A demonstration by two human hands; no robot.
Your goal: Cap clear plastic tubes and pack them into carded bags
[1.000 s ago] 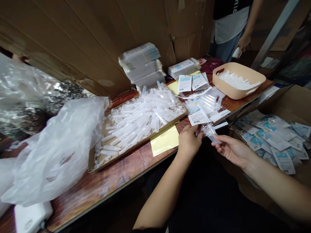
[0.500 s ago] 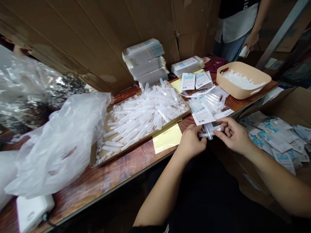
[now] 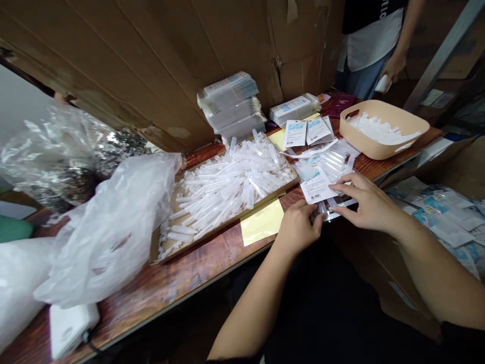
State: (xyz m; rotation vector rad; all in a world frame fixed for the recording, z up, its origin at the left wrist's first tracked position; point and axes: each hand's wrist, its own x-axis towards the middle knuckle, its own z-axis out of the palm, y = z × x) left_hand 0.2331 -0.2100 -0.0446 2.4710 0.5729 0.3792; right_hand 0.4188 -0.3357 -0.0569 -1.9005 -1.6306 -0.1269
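Resting curled at a clear packet (image 3: 325, 208) on the table (image 3: 223, 258) edge, your left hand (image 3: 298, 225) is hiding whether it is pinching. Your right hand (image 3: 366, 202) is sitting opposite, thumb and fingers parted. Just beyond the grip a white card (image 3: 315, 189) is lying; leftward, a cardboard tray (image 3: 155, 247) is holding pale tubes (image 3: 235, 177); farther right, a beige basket (image 3: 361, 139) is standing.

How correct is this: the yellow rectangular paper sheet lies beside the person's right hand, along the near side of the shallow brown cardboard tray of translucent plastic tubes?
One mistake: the head view shows the yellow paper sheet beside the left hand, not the right hand; it lies along the near side of the tray.
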